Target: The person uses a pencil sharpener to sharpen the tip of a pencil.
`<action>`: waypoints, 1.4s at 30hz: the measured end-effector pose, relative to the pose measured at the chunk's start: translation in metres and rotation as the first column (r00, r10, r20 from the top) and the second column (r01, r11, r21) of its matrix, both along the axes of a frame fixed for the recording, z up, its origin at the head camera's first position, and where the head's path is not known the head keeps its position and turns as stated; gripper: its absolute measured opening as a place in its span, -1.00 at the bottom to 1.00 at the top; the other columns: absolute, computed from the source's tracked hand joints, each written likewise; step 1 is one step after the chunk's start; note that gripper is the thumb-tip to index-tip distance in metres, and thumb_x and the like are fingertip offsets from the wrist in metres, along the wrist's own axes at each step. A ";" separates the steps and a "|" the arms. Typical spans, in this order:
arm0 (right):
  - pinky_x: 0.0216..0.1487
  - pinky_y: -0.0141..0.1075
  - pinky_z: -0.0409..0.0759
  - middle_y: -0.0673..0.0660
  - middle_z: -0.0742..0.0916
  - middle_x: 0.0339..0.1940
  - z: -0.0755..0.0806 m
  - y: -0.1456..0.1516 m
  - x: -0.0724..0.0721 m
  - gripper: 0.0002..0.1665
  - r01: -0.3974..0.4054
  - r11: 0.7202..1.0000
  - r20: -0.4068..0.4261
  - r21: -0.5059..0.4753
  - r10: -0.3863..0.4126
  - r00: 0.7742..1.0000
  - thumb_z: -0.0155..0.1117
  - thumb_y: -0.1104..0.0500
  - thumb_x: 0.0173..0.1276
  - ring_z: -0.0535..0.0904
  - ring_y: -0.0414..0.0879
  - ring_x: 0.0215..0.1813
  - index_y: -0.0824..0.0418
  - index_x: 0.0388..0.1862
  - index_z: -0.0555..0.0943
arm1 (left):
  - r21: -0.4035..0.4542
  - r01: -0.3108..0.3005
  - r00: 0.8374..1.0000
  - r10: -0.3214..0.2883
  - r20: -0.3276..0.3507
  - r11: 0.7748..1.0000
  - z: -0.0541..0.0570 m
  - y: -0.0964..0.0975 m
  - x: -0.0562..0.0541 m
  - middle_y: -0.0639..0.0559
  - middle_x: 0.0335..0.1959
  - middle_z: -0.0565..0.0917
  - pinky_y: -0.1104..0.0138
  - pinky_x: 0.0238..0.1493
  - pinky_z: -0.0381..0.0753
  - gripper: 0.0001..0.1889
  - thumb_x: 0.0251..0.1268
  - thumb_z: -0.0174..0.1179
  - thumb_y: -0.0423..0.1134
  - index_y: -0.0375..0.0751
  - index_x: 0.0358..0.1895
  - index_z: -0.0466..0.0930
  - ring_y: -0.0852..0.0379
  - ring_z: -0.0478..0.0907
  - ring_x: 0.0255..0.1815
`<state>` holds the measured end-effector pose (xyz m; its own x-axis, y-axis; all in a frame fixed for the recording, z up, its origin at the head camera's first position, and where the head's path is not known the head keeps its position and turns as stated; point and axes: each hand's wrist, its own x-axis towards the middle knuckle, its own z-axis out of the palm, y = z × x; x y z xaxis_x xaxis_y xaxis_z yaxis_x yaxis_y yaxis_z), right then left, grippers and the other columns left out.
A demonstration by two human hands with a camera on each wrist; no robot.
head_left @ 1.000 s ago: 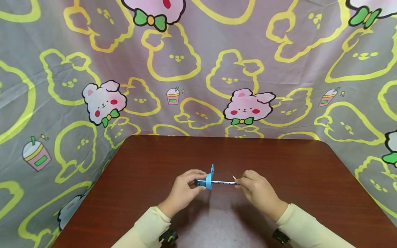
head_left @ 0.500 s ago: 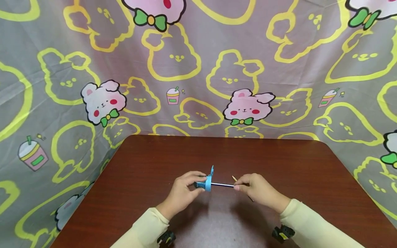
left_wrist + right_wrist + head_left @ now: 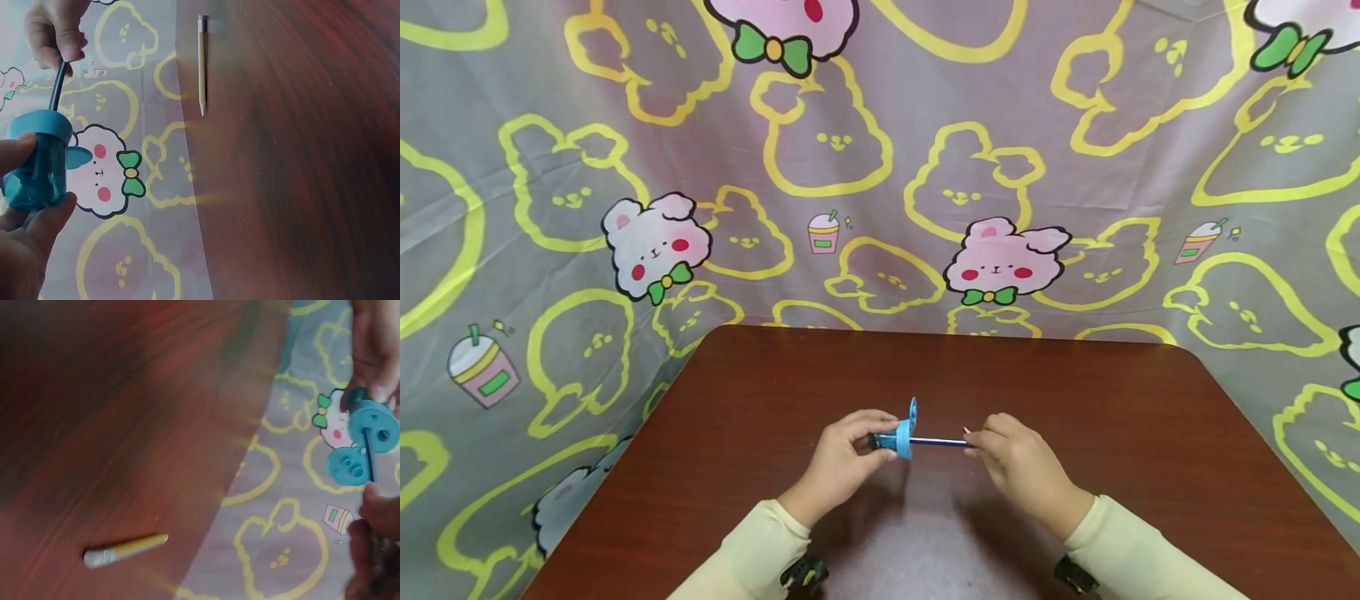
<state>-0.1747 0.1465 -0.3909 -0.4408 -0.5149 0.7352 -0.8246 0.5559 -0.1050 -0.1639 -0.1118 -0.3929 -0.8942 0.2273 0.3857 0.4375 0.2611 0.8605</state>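
Above the brown table (image 3: pixel 820 375), the right hand (image 3: pixel 1021 462) has rolled over since half a second ago, thumb and fingers pinched together; the left hand (image 3: pixel 842 458), fingers half-curled, grips a blue sharpener (image 3: pixel 903 440). From a hole in it, the dark pencil (image 3: pixel 938 442) runs sideways into the right-hand pinch, while a yellow pencil (image 3: pixel 202 69) lies on the tabletop below.

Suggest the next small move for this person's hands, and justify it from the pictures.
Probably twist the dark pencil with the right hand: its end sits in a hole of the blue sharpener, which the left hand grips.
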 end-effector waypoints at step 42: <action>-0.48 -0.38 0.49 -0.02 0.68 -0.48 0.018 0.009 -0.002 -0.81 0.024 0.999 0.840 -0.045 0.025 0.542 0.35 0.19 0.26 0.50 -0.26 -0.46 0.33 -0.30 0.73 | -0.125 0.026 0.961 -0.059 -0.271 0.992 -0.007 -0.001 0.001 -0.06 -0.07 0.69 0.39 -0.17 0.65 -0.62 -0.15 0.44 -0.58 -0.33 -0.14 0.73 0.03 0.64 -0.05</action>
